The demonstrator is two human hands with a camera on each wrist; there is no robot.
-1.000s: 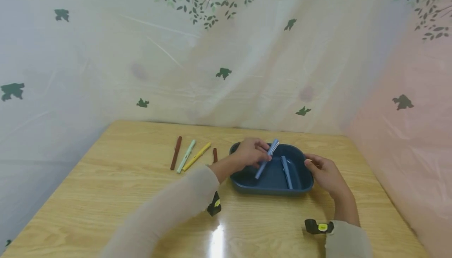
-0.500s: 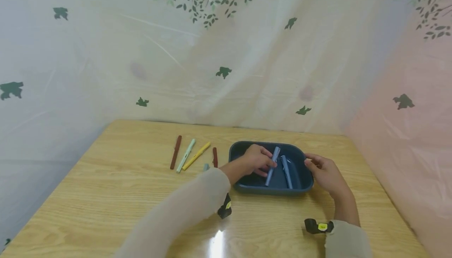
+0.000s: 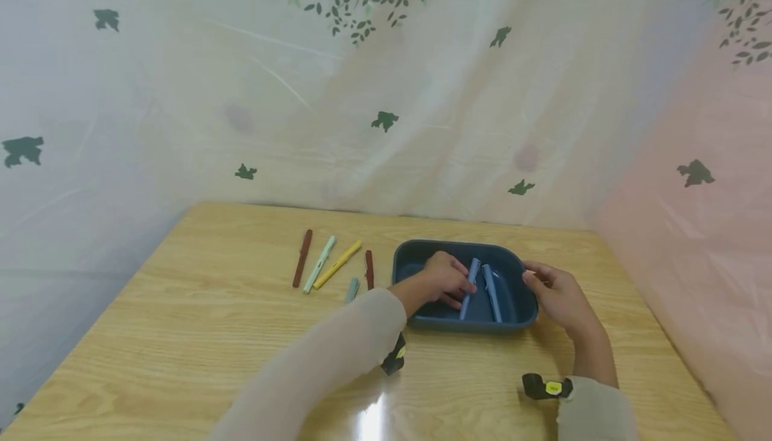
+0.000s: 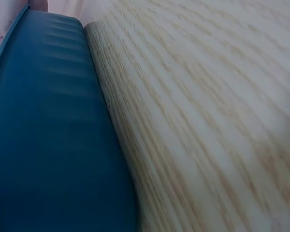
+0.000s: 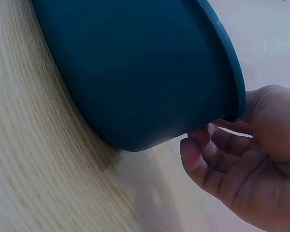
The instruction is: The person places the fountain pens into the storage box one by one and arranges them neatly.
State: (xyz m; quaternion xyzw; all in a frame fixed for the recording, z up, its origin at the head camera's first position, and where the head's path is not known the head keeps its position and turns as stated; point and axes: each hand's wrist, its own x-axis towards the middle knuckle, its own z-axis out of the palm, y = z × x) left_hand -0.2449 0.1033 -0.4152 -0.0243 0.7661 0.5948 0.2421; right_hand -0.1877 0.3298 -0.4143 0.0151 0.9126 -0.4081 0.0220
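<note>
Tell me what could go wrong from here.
The blue pen in the left hand could roll into the other blue pen close beside it. The right hand holds just one end of the tray, so a bump might swing it. The left sleeve partly hides the teal pen and may brush it.

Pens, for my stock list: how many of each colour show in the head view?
Dark red pens: 2
Blue pens: 2
Mint pen: 1
Yellow pen: 1
Grey-green pen, partly hidden by a sleeve: 1
Total in sight: 7
</note>
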